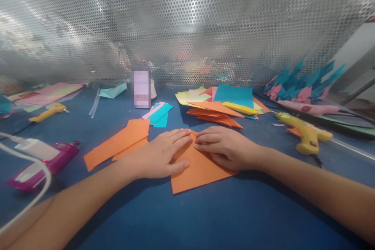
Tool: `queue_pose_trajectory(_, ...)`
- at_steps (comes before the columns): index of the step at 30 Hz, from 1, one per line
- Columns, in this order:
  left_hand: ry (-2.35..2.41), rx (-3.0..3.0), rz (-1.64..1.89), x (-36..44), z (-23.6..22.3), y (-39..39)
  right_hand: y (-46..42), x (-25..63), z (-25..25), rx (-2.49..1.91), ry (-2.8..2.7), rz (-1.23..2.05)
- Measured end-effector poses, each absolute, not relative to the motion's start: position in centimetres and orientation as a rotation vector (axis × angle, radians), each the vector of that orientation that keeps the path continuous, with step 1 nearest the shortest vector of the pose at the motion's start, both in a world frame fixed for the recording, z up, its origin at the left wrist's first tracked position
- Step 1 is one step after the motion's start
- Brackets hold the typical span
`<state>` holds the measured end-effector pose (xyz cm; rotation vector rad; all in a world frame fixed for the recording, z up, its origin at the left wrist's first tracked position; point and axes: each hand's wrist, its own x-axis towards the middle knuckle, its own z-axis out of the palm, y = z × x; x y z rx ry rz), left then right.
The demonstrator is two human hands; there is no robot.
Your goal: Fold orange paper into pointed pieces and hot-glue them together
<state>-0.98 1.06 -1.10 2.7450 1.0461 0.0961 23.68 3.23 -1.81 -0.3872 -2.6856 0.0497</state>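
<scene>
A sheet of orange paper lies on the blue table in front of me, its top drawn to a point under my fingertips. My left hand rests flat over its left side, fingers stretched and thumb apart. Bent over the right side, my right hand has its fingers together and its fingertips on the paper near the middle. Part of the paper is hidden beneath both hands. Just left of my left hand lie cut orange paper pieces.
Behind my hands are folded orange papers, a teal sheet and a yellow cutter. Yellow glue guns lie right and left. A magenta power strip with a white cable sits left. A perforated metal panel rises behind.
</scene>
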Motion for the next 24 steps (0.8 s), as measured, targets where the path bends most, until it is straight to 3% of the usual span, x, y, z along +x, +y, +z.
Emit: queue_pose_trajectory(24,1.003,2.765,0.119,-1.01,-0.88,1.34,3.28,24.02,-2.50,-0.432,-2.694,0.132)
